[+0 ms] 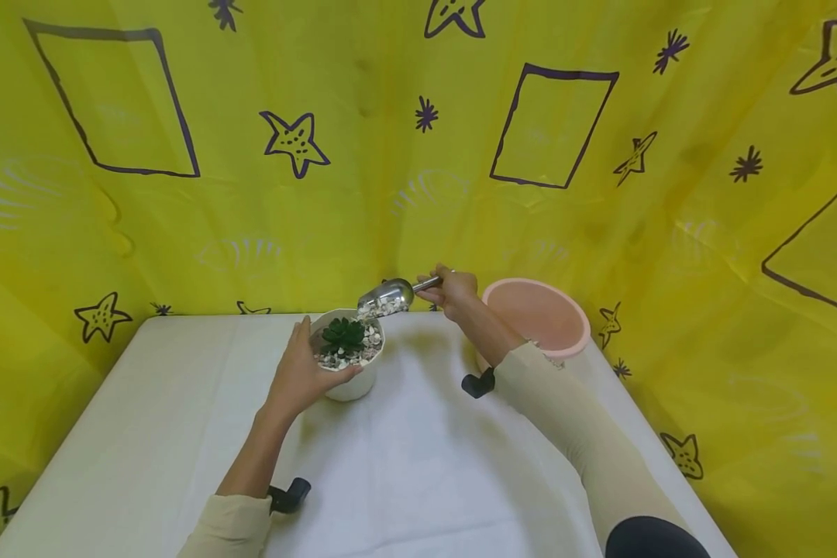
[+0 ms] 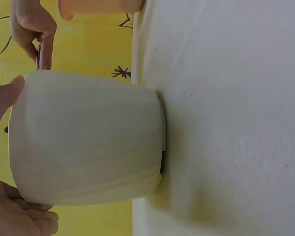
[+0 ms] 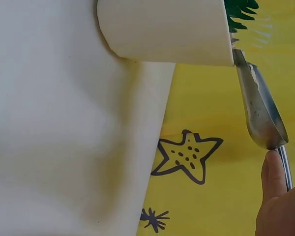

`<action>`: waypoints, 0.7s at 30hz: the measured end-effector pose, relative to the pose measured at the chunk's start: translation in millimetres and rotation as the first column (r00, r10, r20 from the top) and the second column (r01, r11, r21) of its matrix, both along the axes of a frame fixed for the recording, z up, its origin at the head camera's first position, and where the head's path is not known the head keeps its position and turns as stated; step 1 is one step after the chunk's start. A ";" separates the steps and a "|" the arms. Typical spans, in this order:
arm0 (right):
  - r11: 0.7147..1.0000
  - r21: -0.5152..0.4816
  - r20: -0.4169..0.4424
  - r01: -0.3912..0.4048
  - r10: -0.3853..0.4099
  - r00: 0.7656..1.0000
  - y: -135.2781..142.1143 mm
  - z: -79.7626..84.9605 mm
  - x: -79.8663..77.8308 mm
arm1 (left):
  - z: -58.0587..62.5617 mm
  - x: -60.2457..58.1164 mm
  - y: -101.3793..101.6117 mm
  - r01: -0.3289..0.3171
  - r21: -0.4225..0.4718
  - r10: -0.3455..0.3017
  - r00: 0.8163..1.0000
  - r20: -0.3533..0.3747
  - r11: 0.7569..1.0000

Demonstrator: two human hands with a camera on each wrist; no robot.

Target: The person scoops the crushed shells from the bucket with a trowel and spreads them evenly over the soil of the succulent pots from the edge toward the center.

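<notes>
A white plant pot stands on the table, holding a green succulent with pale pebbles around it. My left hand grips the pot near its rim, thumb on the near side and fingers on the left. In my right hand is the handle of a metal scoop, tilted towards the pot. White pebbles lie in the scoop, whose lip is at the pot's right rim. The right wrist view shows the scoop against the rim, with the thumb along its handle.
To the right, a pink-rimmed tub stands partly behind my right forearm. A white cloth covers the table. Yellow curtains with star drawings hang close behind the table and along its right side.
</notes>
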State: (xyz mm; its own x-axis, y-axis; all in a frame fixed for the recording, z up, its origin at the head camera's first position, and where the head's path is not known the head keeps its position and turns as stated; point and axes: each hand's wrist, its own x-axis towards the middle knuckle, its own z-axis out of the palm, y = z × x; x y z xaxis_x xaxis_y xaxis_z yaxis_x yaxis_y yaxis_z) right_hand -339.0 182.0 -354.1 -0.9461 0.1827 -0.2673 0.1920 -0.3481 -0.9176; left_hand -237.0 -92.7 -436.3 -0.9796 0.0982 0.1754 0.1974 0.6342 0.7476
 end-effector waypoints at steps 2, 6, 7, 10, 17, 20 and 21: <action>1.000 -0.001 0.004 -0.003 0.003 1.000 0.6 -0.9 -0.6 | -0.1 -1.1 -1.3 0.017 0.004 -0.018 1.000 0.011 1.000; 1.000 -0.007 0.012 0.004 -0.004 1.000 3.3 -2.3 -2.0 | 0.2 -1.7 0.2 0.039 0.011 -0.039 0.999 0.034 0.999; 1.000 -0.010 0.011 0.007 -0.007 1.000 3.6 -2.5 -2.3 | 0.6 -1.2 1.5 0.037 0.010 -0.037 0.999 0.035 0.999; 1.000 -0.012 0.010 0.007 -0.007 1.000 3.8 -2.5 -2.4 | 1.3 2.6 6.7 0.003 0.015 -0.004 1.000 0.028 1.000; 1.000 -0.001 0.004 -0.001 0.001 1.000 0.8 -1.6 -1.4 | 5.0 16.7 26.0 -0.147 0.030 0.147 0.989 0.026 0.989; 1.000 0.008 0.004 -0.008 0.008 1.000 -1.0 -1.2 -1.4 | 5.6 17.9 30.3 -0.191 0.005 0.191 0.982 0.008 0.982; 1.000 0.010 0.004 -0.012 0.012 1.000 -1.6 -1.2 -1.5 | 5.3 17.6 30.6 -0.198 -0.004 0.198 0.980 0.004 0.980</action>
